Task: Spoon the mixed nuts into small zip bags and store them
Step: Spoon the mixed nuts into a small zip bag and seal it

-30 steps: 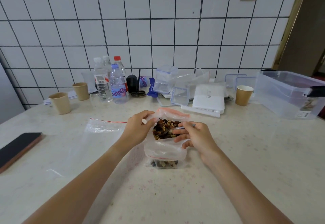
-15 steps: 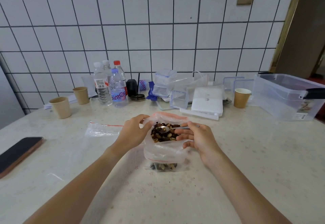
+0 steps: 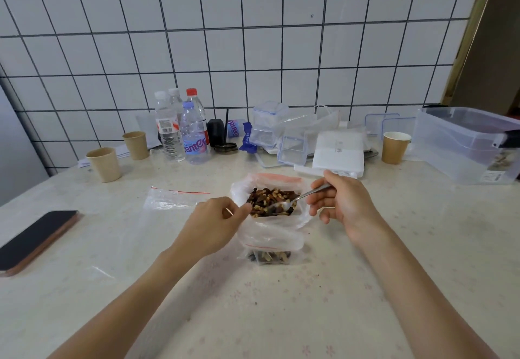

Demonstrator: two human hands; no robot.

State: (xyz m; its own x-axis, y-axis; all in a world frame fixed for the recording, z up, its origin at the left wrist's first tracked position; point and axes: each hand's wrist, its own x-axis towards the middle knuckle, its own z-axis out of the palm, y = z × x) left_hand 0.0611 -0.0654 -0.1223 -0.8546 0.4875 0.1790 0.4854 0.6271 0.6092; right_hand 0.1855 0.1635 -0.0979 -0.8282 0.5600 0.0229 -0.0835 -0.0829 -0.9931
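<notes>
A large clear bag [image 3: 270, 189] with a pink zip strip stands open mid-table, full of mixed nuts [image 3: 271, 199]. In front of it lies a small zip bag [image 3: 271, 250] with some nuts at its bottom. My left hand [image 3: 216, 222] pinches the near left rim of the large bag. My right hand [image 3: 342, 202] grips a metal spoon [image 3: 298, 196] by its handle. The spoon's bowl rests on top of the nuts inside the large bag.
An empty zip bag [image 3: 171, 199] lies left of the nuts. A phone [image 3: 35, 239] sits at the left edge. Paper cups [image 3: 104, 164], water bottles [image 3: 192, 133], small lidded boxes [image 3: 267, 127], a white box [image 3: 337, 153] and a big clear bin [image 3: 467, 144] line the back.
My right hand has drawn back to the right and risen, so the spoon now shows with its bowl on the nuts. My left hand keeps its pinch on the bag rim.
</notes>
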